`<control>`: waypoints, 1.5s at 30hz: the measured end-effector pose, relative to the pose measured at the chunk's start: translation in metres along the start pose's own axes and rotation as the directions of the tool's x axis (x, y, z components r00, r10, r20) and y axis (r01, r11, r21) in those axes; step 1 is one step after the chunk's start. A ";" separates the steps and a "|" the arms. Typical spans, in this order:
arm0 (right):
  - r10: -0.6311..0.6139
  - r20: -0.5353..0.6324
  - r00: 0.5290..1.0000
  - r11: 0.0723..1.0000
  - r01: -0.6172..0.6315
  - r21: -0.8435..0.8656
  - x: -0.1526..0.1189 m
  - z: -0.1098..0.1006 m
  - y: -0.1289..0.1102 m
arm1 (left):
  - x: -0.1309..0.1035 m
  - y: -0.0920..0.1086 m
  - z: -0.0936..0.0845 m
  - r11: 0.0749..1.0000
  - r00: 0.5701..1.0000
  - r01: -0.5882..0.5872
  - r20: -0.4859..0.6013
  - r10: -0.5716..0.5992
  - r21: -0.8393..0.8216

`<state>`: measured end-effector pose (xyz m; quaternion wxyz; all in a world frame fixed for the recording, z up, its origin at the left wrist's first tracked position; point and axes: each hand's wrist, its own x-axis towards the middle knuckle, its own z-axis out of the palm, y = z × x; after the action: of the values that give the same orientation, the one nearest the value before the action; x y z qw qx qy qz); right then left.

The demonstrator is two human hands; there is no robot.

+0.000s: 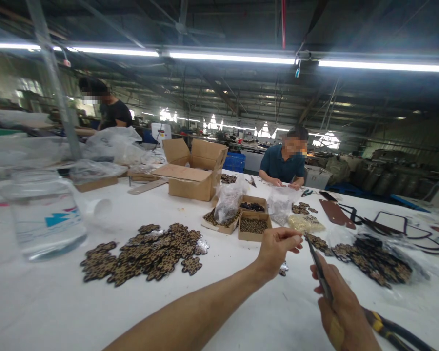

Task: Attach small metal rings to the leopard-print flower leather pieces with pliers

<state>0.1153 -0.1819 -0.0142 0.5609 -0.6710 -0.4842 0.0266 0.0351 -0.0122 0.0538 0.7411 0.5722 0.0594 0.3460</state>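
Observation:
My left hand (278,249) is raised over the middle of the table, thumb and fingertips pinched together. Whatever is between them is too small to make out. My right hand (339,304), at lower right, grips a slim dark pointed tool (321,275) that looks like tweezers. Its tip points up toward my left fingertips, a short gap away. Beneath my left hand a small flower-shaped patch (284,268) with a shiny spot lies on the white table (219,302). Pliers (386,329) with black and yellow handles show behind my right hand, partly hidden by it.
Brown-and-black flower-shaped patches (149,253) spread at left, with another pile (380,261) at right. Small boxes hold brass-coloured pieces (254,225) and black pieces (252,206). An open carton (193,175), clear jar (47,219) and yellowish bag (305,223) stand around. A co-worker (283,161) sits opposite.

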 end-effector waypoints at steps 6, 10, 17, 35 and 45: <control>-0.341 -0.059 0.938 0.844 0.278 -0.458 -0.002 0.016 -0.014 | -0.007 0.015 0.011 0.989 0.997 0.052 0.066 -0.043 -0.139; -0.421 -0.100 0.902 0.767 0.294 -0.570 0.001 0.022 -0.005 | -0.006 0.016 0.013 0.951 0.989 0.143 0.063 -0.130 -0.276; -0.483 -0.158 0.861 0.691 0.263 -0.673 0.002 0.026 0.010 | -0.004 0.013 0.008 0.885 0.969 0.236 0.025 -0.247 -0.402; -0.505 -0.123 0.854 0.589 0.237 -0.772 0.000 0.021 0.006 | 0.002 0.007 -0.006 0.812 0.908 0.416 0.142 -0.394 -0.409; -0.506 -0.117 0.855 0.595 0.248 -0.764 -0.001 0.023 0.006 | 0.007 0.006 -0.009 0.790 0.883 0.468 0.175 -0.436 -0.396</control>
<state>0.1050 -0.1653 -0.0276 0.3119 -0.7115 -0.4881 -0.3978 0.0335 -0.0005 0.0582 0.9107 0.3774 0.0897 0.1417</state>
